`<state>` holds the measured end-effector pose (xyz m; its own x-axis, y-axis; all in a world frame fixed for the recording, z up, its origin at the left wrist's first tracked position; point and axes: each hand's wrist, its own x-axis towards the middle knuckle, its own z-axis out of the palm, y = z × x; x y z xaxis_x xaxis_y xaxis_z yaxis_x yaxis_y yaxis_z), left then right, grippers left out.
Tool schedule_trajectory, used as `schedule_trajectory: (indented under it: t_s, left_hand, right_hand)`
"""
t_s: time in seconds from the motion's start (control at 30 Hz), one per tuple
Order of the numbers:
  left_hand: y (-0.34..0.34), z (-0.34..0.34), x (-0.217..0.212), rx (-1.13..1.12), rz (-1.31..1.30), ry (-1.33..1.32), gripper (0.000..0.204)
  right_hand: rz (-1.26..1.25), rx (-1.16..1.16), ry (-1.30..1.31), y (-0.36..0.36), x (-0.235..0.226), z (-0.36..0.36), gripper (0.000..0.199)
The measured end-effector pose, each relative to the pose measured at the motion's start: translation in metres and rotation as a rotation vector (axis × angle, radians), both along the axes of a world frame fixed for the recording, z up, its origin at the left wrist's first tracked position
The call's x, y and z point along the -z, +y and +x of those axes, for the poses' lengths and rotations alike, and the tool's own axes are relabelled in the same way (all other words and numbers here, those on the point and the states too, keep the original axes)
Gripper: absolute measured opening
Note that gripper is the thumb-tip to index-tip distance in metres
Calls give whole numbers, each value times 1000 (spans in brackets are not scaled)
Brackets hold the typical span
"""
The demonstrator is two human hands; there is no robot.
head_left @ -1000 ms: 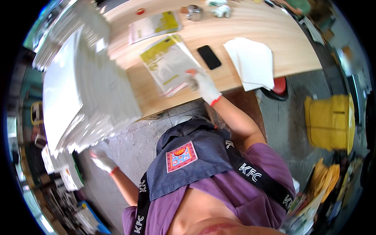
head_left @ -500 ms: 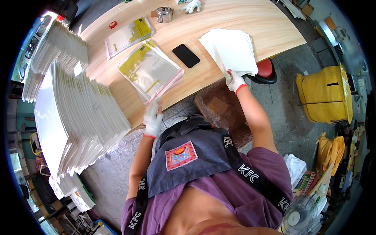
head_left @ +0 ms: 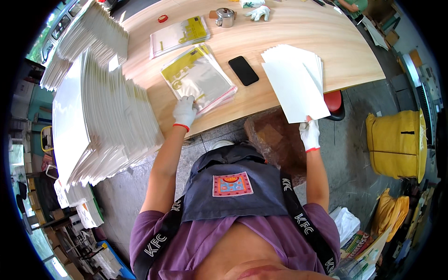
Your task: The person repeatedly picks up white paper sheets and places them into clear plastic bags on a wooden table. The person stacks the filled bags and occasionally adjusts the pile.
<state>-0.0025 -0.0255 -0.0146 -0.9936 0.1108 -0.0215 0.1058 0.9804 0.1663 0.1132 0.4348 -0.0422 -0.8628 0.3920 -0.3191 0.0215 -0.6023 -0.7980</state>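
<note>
Both my hands wear white knit gloves with red cuffs. My right hand [head_left: 309, 134] pinches the near edge of a white sheet [head_left: 295, 91], thumb on top. That sheet lies slanted across a fanned stack of white sheets [head_left: 315, 59] on the table's right part. My left hand [head_left: 185, 110] is at the near left corner of a pile of clear plastic bags [head_left: 205, 83] with yellow-green print. Its fingers are bent and close together on the bag's edge. A second pile of such bags [head_left: 179, 36] lies farther back.
A black phone [head_left: 243, 71] lies between bags and sheets on the wooden table [head_left: 357, 58]. Tall stacks of packed sheets [head_left: 109, 126] stand at the left. Farther back are a metal pot [head_left: 226, 17], a red ring [head_left: 162, 18] and a loose glove [head_left: 257, 14]. A red stool [head_left: 333, 103] stands beneath the right edge.
My right hand has drawn the white sheet off the stack toward me. My left hand has moved forward onto the near corner of the plastic bags. The view has shifted slightly.
</note>
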Motion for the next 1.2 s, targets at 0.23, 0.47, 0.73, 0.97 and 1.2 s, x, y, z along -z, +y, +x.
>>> schedule_trajectory:
  t_s: [0.23, 0.47, 0.73, 0.97, 1.2]
  left_hand:
    - [-16, 13, 4, -31, 301, 76, 17]
    - [-23, 10, 6, -58, 550, 58, 25]
    - [-24, 8, -11, 114, 628, 135, 34]
    - [49, 36, 15, -304, 1407, 585, 50]
    - [66, 56, 79, -491, 2533, -585, 46]
  right_hand:
    - [-69, -632, -69, -45, -33, 22, 47]
    - [-250, -474, -165, -111, -25, 21, 32]
    - [-288, -385, -228, -160, -30, 31, 20]
    - [-264, -512, -79, -184, -55, 40, 24]
    - [-153, -603, -158, -173, -68, 47, 28]
